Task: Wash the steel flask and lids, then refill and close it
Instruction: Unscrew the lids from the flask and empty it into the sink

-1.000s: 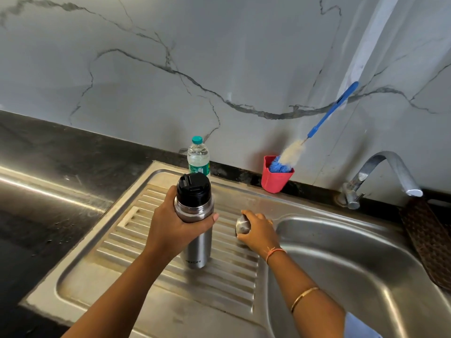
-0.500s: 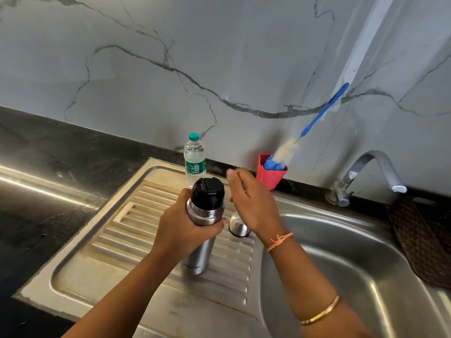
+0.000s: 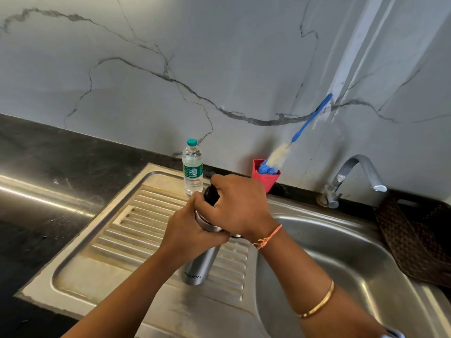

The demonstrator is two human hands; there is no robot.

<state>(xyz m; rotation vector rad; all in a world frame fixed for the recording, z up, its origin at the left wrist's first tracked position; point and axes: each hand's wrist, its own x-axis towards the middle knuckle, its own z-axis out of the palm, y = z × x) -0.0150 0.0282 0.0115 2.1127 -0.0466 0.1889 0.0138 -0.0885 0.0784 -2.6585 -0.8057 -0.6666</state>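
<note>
The steel flask (image 3: 200, 265) stands tilted on the ribbed draining board (image 3: 136, 225) of the sink. My left hand (image 3: 188, 230) grips its upper body. My right hand (image 3: 240, 206) is curled over the black inner lid (image 3: 210, 195) on top of the flask, covering most of it. The steel outer cap is almost wholly hidden behind my right wrist; only a dark sliver shows.
A small water bottle (image 3: 192, 167) with a green cap stands at the back of the draining board. A red cup (image 3: 265, 178) holds a blue-handled bottle brush (image 3: 300, 132). The sink basin (image 3: 341, 252) lies to the right, with the tap (image 3: 351, 174) behind it. A dark woven mat (image 3: 415, 242) lies far right.
My right hand left the steel cap on the draining board, rose and came down onto the flask's black lid. My left hand kept its grip on the flask.
</note>
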